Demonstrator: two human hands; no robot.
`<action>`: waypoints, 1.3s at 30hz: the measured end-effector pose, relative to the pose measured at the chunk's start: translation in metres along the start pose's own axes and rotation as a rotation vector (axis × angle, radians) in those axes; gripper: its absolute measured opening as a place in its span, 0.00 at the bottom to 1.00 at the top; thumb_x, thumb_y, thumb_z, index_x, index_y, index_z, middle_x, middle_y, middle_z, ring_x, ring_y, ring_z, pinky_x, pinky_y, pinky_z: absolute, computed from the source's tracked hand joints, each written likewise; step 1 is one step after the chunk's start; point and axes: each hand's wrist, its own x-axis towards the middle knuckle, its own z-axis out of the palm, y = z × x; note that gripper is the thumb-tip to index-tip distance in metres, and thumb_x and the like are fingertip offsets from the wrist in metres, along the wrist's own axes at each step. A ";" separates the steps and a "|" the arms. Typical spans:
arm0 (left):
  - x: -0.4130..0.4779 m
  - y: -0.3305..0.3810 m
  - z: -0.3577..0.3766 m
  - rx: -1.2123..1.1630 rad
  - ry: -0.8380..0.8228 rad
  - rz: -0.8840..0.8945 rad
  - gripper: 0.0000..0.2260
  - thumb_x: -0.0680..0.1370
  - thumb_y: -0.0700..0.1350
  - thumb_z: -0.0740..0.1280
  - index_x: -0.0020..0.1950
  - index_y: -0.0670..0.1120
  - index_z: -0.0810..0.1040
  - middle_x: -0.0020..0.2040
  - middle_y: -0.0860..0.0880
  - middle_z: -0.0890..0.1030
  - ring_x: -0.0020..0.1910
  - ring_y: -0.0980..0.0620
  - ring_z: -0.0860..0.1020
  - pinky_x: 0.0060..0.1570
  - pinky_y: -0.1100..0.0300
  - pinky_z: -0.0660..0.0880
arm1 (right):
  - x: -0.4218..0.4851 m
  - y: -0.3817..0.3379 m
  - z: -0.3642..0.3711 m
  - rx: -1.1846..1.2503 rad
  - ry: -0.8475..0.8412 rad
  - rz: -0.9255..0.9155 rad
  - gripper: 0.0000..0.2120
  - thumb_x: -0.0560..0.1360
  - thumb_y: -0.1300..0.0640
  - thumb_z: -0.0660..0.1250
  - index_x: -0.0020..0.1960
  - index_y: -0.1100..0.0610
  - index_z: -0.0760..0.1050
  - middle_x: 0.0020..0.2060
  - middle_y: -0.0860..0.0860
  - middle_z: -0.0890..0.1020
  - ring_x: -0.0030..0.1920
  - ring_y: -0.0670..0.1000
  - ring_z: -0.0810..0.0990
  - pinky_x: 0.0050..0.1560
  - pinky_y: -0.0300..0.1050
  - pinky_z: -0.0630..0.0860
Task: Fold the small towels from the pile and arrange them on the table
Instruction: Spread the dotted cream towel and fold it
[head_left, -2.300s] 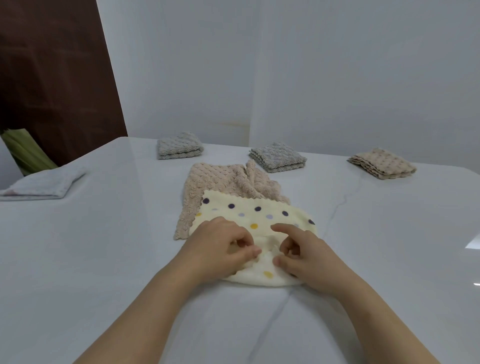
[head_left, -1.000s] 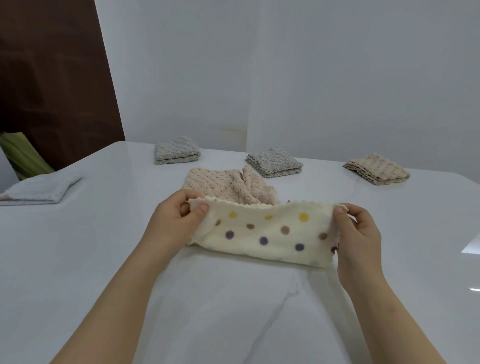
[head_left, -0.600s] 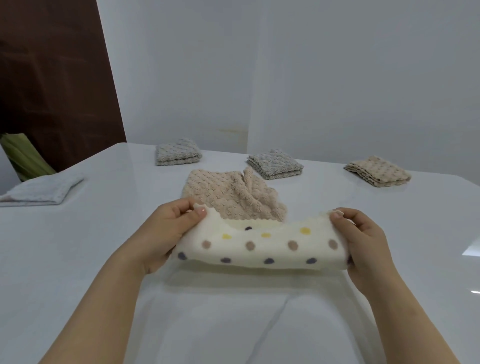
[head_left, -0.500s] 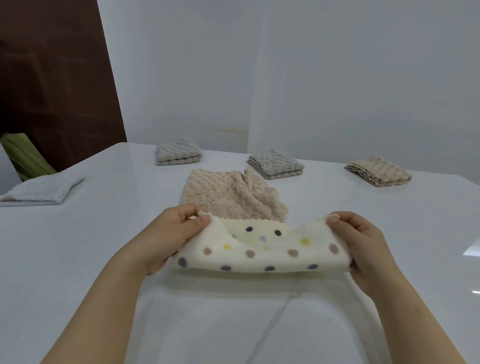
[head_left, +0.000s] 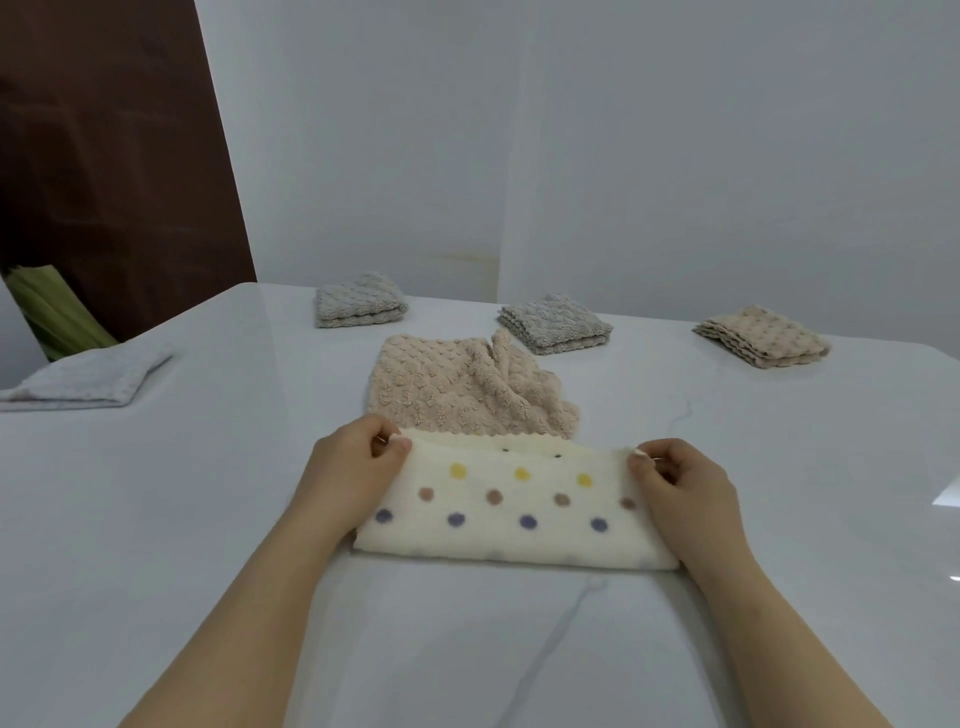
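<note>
Pinching polka-dot towel (head_left: 511, 512) corners, left hand (head_left: 345, 480), right hand (head_left: 685, 486), beige towel (head_left: 457, 395) partly hidden

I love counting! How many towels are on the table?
6: dotted towel nearest, a rumpled beige towel behind it, two grey folded towels and a beige folded towel at the back, a pale towel far left.

Fluffy cloth dotted towel (head_left: 514, 504) on glossy table (head_left: 208, 519).

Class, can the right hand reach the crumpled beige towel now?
Likely yes, once freed: the right hand pinches a corner of the dotted towel, but the beige towel lies mostly uncovered just beyond it.
</note>
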 end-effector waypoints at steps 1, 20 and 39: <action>-0.001 0.000 0.003 0.028 0.024 0.018 0.06 0.77 0.46 0.63 0.41 0.50 0.75 0.38 0.51 0.76 0.36 0.52 0.74 0.32 0.64 0.73 | 0.000 0.001 0.003 -0.069 -0.021 -0.019 0.06 0.75 0.59 0.63 0.41 0.51 0.75 0.35 0.45 0.79 0.42 0.51 0.76 0.38 0.41 0.67; -0.007 0.011 0.011 0.162 0.256 0.300 0.02 0.74 0.40 0.67 0.42 0.46 0.79 0.41 0.52 0.80 0.47 0.49 0.76 0.43 0.57 0.68 | 0.001 0.002 0.006 -0.148 -0.054 -0.108 0.10 0.74 0.67 0.58 0.47 0.56 0.75 0.44 0.50 0.78 0.35 0.44 0.77 0.36 0.25 0.66; -0.053 0.068 0.106 -0.327 -0.152 0.087 0.07 0.74 0.42 0.67 0.37 0.51 0.74 0.40 0.52 0.75 0.33 0.55 0.70 0.26 0.66 0.70 | -0.002 0.060 -0.104 -0.288 0.097 0.128 0.05 0.72 0.61 0.62 0.42 0.54 0.75 0.41 0.49 0.79 0.45 0.53 0.75 0.39 0.44 0.66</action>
